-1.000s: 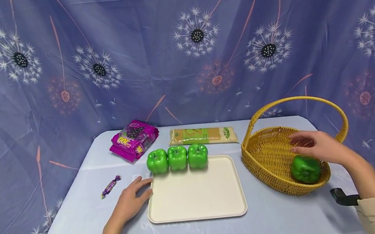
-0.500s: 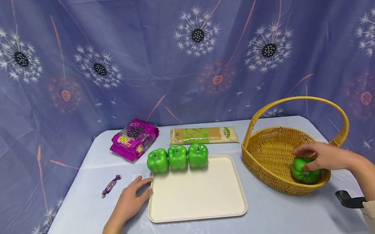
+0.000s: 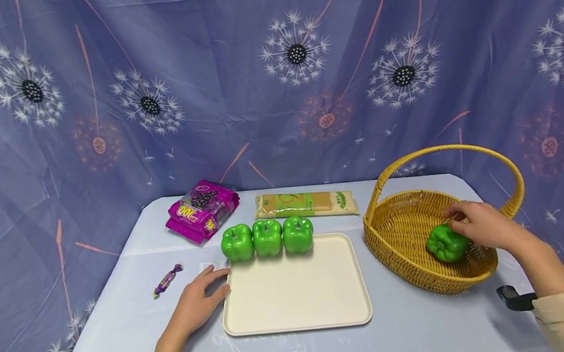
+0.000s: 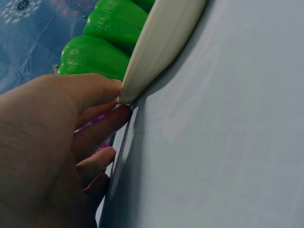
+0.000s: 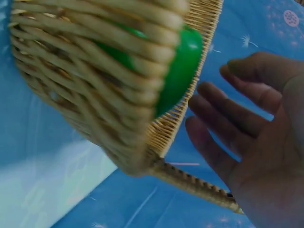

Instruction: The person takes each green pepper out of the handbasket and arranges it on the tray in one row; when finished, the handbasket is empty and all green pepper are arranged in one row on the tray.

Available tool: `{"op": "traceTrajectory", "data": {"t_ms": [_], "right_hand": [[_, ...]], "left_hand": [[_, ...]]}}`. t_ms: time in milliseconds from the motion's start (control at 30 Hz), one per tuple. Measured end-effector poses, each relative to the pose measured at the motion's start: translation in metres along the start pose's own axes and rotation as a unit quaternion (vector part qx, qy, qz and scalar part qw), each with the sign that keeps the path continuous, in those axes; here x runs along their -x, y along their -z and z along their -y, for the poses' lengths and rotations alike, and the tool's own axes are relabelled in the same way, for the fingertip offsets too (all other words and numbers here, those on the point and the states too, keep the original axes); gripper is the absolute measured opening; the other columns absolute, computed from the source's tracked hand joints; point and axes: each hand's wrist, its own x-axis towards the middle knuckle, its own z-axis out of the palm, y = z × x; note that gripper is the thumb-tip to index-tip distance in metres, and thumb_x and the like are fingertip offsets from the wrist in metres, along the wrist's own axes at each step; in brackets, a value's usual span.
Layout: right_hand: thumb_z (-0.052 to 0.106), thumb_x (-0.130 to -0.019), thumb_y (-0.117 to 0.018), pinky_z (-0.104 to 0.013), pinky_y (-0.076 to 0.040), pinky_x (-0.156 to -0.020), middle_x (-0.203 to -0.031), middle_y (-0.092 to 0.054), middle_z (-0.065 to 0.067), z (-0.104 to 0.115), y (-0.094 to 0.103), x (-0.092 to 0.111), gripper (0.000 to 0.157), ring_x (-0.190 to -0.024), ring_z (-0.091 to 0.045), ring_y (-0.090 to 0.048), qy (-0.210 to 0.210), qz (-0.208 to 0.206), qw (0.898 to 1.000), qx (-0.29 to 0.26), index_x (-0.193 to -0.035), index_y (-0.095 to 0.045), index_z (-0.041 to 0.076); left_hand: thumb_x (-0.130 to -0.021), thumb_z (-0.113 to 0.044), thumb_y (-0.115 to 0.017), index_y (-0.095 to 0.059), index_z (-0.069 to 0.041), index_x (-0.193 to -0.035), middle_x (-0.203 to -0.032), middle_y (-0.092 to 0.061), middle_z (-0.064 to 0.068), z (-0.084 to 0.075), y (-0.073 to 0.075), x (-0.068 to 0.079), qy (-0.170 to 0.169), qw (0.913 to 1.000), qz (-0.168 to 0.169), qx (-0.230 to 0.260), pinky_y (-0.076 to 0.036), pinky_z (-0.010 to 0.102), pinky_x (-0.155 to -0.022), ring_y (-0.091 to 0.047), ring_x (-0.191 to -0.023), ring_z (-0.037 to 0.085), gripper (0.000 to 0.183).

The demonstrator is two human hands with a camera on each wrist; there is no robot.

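Note:
My left hand lies at the left edge of the cream tray, fingers extended and relaxed. In the left wrist view, fingertips touch the tray rim. A glossy green bell pepper lies inside the yellow wicker basket on the right. Over that pepper hovers my right hand; in the right wrist view its loosely bent fingers stand apart from the pepper, part of which the basket wall hides. Three more bell peppers sit in a row along the tray's back left edge.
A purple snack package and a flat pack of noodles lie at the back of the table. One purple wrapped candy is left of the tray. The tall basket handle arches beside my right hand. A blue dandelion-print cloth hangs behind.
My right hand came down onto the pepper in the basket, then moved up and left. That pepper has shifted left and slightly back inside the basket. My left hand stayed put.

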Motion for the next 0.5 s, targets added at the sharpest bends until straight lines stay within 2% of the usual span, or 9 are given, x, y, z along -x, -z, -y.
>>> {"op": "traceTrajectory", "data": {"t_ms": [233,367,500], "right_hand": [[0.016,-0.091,-0.067,-0.048,-0.053,-0.077,-0.111,-0.064,-0.01,0.007,0.013,-0.006,0.033,-0.099,-0.032,-0.06,0.041,0.028,0.999,-0.019,-0.12,-0.062,0.002],[0.02,-0.091,-0.068,-0.049,-0.052,-0.081,-0.114,-0.064,-0.008,0.008,0.017,-0.011,0.034,-0.103,-0.032,-0.06,0.047,0.039,0.997,-0.042,-0.121,-0.062,0.005],[0.019,-0.09,-0.069,-0.044,-0.052,-0.082,-0.115,-0.062,-0.006,0.005,0.019,-0.016,0.035,-0.105,-0.03,-0.059,0.046,0.061,0.994,-0.073,-0.122,-0.062,0.008]], "left_hand": [[-0.093,-0.034,-0.064,-0.062,-0.019,-0.13,-0.144,-0.041,0.023,0.001,0.002,-0.002,-0.007,1.0,-0.003,-0.003,-0.027,0.063,-0.105,-0.035,-0.133,0.044,0.04],[-0.093,-0.035,-0.064,-0.062,-0.019,-0.13,-0.144,-0.041,0.023,0.003,0.001,-0.002,-0.001,1.0,0.001,0.0,-0.026,0.063,-0.105,-0.034,-0.133,0.044,0.04],[-0.093,-0.036,-0.064,-0.062,-0.019,-0.13,-0.145,-0.041,0.023,0.003,0.0,-0.001,0.0,1.0,0.006,0.0,-0.026,0.064,-0.104,-0.034,-0.133,0.045,0.041]]}}
